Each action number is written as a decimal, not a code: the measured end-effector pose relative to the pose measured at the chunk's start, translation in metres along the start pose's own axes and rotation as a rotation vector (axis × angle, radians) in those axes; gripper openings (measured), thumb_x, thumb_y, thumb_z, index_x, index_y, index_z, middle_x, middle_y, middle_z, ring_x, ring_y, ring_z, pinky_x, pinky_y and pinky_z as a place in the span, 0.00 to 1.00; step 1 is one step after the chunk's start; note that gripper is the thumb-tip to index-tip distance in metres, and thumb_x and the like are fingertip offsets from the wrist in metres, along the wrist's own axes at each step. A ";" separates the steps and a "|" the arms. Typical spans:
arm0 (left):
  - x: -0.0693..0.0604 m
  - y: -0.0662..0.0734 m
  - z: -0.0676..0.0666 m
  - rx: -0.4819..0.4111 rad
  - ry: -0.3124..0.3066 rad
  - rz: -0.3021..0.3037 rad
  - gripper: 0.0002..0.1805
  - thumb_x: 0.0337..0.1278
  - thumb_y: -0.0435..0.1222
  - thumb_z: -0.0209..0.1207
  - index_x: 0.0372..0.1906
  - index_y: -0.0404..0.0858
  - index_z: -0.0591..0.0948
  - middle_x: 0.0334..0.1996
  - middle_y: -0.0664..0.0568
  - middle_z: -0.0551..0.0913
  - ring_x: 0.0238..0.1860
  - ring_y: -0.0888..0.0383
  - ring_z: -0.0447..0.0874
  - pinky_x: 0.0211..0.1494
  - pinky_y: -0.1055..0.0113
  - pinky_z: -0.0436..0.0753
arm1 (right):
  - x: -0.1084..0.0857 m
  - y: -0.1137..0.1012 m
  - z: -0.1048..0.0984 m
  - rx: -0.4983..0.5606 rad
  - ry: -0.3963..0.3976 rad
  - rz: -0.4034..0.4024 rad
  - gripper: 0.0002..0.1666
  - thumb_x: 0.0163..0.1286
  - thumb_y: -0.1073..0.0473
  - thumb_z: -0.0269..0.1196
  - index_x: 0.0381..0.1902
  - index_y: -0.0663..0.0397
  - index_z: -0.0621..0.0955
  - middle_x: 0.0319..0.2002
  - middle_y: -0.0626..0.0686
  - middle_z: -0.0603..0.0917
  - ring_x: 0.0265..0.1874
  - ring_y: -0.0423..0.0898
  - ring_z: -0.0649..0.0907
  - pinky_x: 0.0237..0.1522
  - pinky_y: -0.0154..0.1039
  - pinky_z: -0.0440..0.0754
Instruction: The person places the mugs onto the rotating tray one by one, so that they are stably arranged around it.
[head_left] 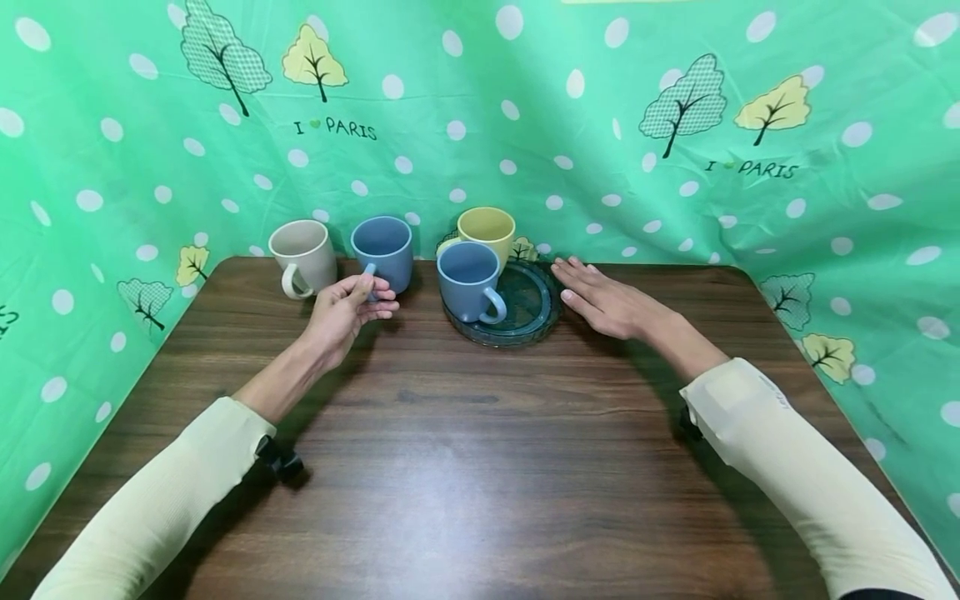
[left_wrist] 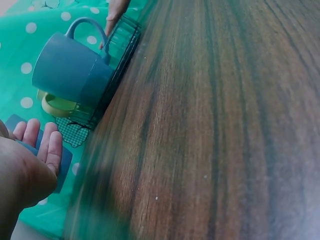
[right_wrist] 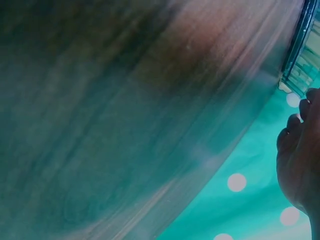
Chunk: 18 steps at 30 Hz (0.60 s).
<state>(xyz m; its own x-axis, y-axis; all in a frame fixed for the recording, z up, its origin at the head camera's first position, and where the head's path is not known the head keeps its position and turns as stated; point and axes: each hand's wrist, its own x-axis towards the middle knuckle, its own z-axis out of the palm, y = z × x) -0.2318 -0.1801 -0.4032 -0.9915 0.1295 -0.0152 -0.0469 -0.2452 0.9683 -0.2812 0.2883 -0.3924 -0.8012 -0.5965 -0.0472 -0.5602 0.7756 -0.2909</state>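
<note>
Toward the back of a wooden table [head_left: 480, 450], a blue mug [head_left: 386, 243] stands upright, its handle pinched between the thumb and fingers of the left hand [head_left: 337, 321]. Just left is a beige mug [head_left: 303, 248]. To the right, a round glass tray [head_left: 517, 335] bears a second blue mug [head_left: 465, 287], with a yellow mug [head_left: 487, 223] behind it. Right hand [head_left: 611, 304], fingers straight, is at the tray's right rim; contact is unclear. Green dotted cloth [head_left: 450, 83] hangs behind.

head view high, forward-down; wrist views close, tilted; all share glass dish [head_left: 534, 307]
</note>
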 end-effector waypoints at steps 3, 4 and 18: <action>-0.002 0.000 0.000 -0.002 -0.008 -0.002 0.15 0.92 0.42 0.52 0.48 0.40 0.86 0.39 0.54 0.95 0.42 0.60 0.98 0.55 0.69 0.95 | 0.002 0.001 -0.001 0.003 -0.007 0.003 0.38 0.97 0.45 0.40 0.93 0.55 0.53 0.94 0.60 0.51 0.94 0.63 0.49 0.95 0.65 0.49; -0.002 0.000 0.001 -0.003 -0.011 -0.002 0.15 0.92 0.42 0.52 0.48 0.40 0.87 0.39 0.54 0.95 0.42 0.60 0.98 0.55 0.69 0.95 | 0.002 0.001 -0.001 0.007 -0.009 0.008 0.38 0.97 0.45 0.40 0.93 0.55 0.53 0.94 0.60 0.51 0.94 0.62 0.48 0.95 0.65 0.48; -0.003 0.002 0.005 -0.014 -0.021 0.014 0.15 0.91 0.42 0.53 0.47 0.40 0.87 0.39 0.54 0.95 0.42 0.60 0.98 0.56 0.68 0.95 | 0.003 0.006 -0.001 -0.012 -0.028 0.001 0.37 0.98 0.45 0.39 0.94 0.53 0.51 0.94 0.58 0.50 0.95 0.62 0.47 0.95 0.65 0.48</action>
<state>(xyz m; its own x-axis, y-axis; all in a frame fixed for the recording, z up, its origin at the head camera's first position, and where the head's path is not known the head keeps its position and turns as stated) -0.2285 -0.1766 -0.4001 -0.9892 0.1464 0.0039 -0.0347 -0.2601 0.9650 -0.2871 0.2917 -0.3936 -0.7956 -0.6012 -0.0742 -0.5622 0.7785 -0.2790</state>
